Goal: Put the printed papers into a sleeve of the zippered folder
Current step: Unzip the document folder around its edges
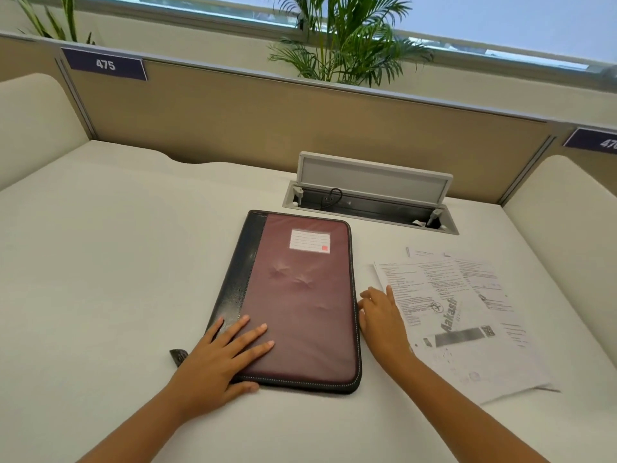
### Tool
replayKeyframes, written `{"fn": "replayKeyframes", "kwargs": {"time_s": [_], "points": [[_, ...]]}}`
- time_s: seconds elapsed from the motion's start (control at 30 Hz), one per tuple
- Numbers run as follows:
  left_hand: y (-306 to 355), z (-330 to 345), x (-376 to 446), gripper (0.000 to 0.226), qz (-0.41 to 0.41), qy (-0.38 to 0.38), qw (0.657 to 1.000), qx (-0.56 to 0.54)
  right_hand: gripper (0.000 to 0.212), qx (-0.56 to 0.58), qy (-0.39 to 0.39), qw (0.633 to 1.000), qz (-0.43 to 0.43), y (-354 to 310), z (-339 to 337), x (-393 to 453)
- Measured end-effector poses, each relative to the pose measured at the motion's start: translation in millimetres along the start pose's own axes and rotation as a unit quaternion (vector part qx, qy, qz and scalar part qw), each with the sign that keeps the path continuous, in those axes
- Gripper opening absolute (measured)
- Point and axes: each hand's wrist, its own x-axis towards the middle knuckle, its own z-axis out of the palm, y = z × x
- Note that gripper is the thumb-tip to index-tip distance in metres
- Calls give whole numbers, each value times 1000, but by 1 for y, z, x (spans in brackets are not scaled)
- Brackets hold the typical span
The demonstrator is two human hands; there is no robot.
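A maroon zippered folder [300, 295] with a black spine and a white label lies closed and flat on the white desk. My left hand [220, 355] rests flat on its lower left corner, fingers spread. My right hand [380, 315] touches the folder's right edge with its fingertips, holding nothing. A loose stack of printed papers [467, 315] lies fanned out on the desk just right of that hand. A small black zipper tab [178, 355] sticks out beside my left wrist.
An open grey cable hatch [370, 195] with its lid raised sits in the desk behind the folder. Tan partition walls [267, 118] with number plates enclose the desk. Palm plants [344, 45] stand behind the partition.
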Motion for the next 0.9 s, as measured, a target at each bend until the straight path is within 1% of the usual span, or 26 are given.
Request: {"fn": "replayKeyframes", "kwargs": {"time_s": [0.1, 0.33, 0.53, 0.63, 0.8, 0.9], "points": [[-1, 2, 0, 67, -2, 4, 1000, -6, 9, 33, 23, 999, 1, -2, -3, -19], [-2, 3, 0, 67, 2, 15, 1000, -12, 10, 119, 21, 992, 47, -7, -6, -66], [-2, 4, -1, 66, 0, 17, 1000, -13, 10, 139, 23, 988, 62, -13, -11, -95], [-1, 1, 0, 65, -2, 13, 1000, -4, 13, 168, 21, 982, 88, -17, -13, -109], [4, -3, 0, 64, -3, 9, 1000, 15, 13, 193, 49, 976, 87, -21, -13, -125], [17, -7, 5, 64, -3, 9, 1000, 23, 12, 207, 66, 971, 105, -16, -14, -130]]}}
